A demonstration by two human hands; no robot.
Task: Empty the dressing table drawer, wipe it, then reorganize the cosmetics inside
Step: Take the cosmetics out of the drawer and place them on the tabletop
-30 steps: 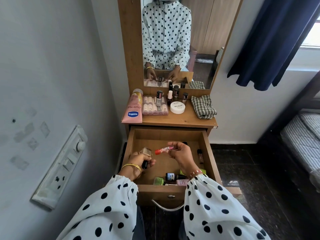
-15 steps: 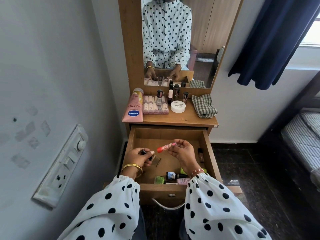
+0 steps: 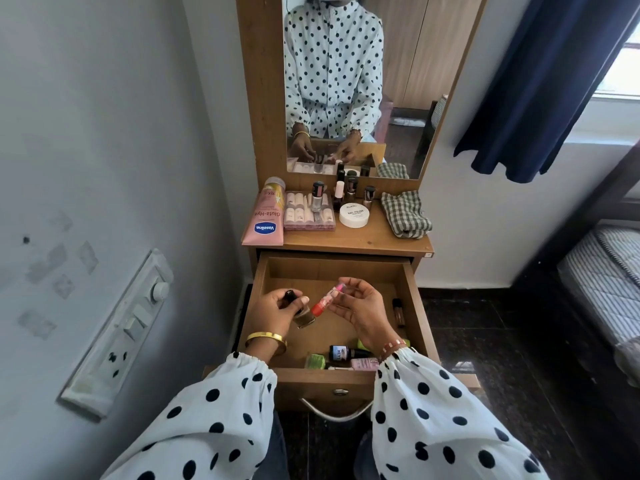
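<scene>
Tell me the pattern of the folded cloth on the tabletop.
Green-and-white check on the cloth, head view.

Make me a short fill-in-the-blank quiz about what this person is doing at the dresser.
1. The left hand holds a small bottle with a ____ cap.
2. The right hand pinches a slim tube with a ____ cap.
3. The drawer is pulled ____.
4. The checked cloth lies on the ____.

Answers: black; red; open; dresser top

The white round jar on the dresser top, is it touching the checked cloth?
Apart. The head view shows bare wood between the white round jar and the checked cloth.
</scene>
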